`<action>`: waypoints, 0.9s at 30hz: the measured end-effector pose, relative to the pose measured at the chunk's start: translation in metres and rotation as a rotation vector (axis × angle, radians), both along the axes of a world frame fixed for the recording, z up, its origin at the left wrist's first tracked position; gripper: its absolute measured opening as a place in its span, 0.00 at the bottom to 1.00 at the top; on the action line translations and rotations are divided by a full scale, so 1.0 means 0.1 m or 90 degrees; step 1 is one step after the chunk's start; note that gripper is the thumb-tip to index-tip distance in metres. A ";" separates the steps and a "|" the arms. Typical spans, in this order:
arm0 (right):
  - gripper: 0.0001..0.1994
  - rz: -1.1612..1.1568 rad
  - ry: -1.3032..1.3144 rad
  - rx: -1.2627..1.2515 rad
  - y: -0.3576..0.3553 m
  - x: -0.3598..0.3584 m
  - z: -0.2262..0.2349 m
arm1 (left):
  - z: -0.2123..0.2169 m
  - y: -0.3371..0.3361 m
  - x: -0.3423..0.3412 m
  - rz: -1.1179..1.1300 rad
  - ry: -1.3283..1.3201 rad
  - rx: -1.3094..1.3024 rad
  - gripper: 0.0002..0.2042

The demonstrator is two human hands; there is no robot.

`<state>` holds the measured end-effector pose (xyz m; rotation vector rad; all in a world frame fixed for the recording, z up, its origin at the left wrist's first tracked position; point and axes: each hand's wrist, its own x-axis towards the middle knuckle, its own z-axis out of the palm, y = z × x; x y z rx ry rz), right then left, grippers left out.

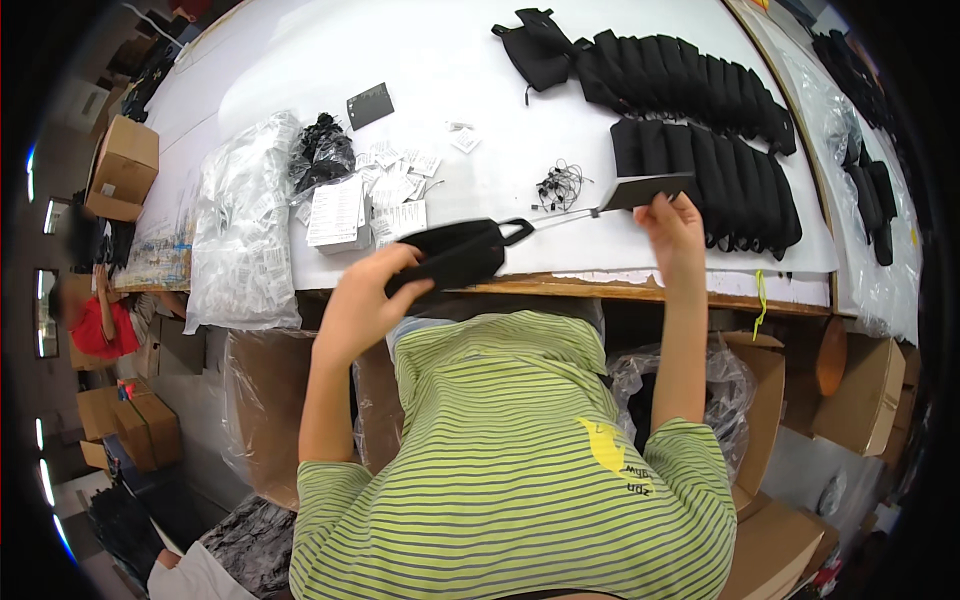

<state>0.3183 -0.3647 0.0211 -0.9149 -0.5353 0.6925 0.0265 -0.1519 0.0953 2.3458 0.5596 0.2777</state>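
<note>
The grip of your left hand [365, 300] is pinched around the body of a black pouch [455, 258], which you hold over the table's near edge, in front of your shirt, its loop [517, 232] pointing right. Your right hand [674, 228] clasps a dark card [640, 191] between thumb and fingers, and a thin cord [565, 218] runs taut from it toward the loop. Pulling harder could snap that cord or tear it from the card; a loose left pinch could let the pouch slip off the table [470, 70]. The card sits close to the lower row of pouches [750, 195], so a wide swing might knock them. Beyond the cord, a tangle of black strings [562, 187] lies near enough to snag.
</note>
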 end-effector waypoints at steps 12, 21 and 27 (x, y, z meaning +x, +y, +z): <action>0.11 -0.015 0.751 0.154 0.51 -0.60 -0.15 | -0.16 -0.31 0.01 -0.108 0.110 -0.081 0.11; 0.14 -0.083 0.503 0.036 0.55 -0.59 -0.11 | -0.20 -0.25 0.01 -0.120 0.153 -0.090 0.13; 0.12 -0.341 0.272 -0.156 0.66 -0.54 -0.19 | -0.21 -0.26 0.00 -0.120 0.156 -0.091 0.13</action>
